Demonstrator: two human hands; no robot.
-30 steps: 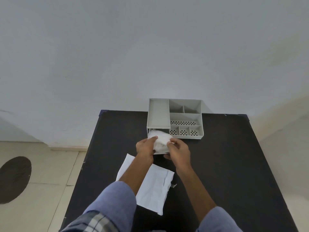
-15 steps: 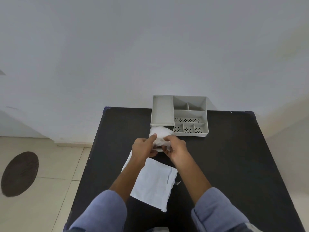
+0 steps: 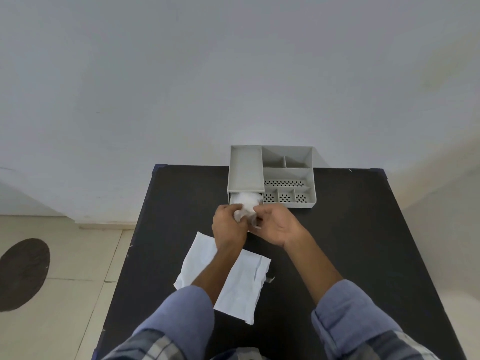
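Note:
A grey plastic organiser (image 3: 271,175) with several compartments stands at the far edge of the black table (image 3: 337,242). A crumpled white cloth (image 3: 246,202) bulges out of the opening under its left tray. My left hand (image 3: 228,226) pinches the near end of the cloth from the left. My right hand (image 3: 276,224) pinches it from the right, fingers curled on the fabric. A flat white sheet (image 3: 233,281) lies on the table under my left forearm.
The table's back edge meets a pale wall. A tiled floor (image 3: 65,268) with a dark round patch (image 3: 22,274) lies to the left. A small grey scrap (image 3: 270,280) sits at the white sheet's right edge.
Both hands have moved forward, and the crumpled cloth has gone further into the organiser's lower opening. The view has shifted slightly.

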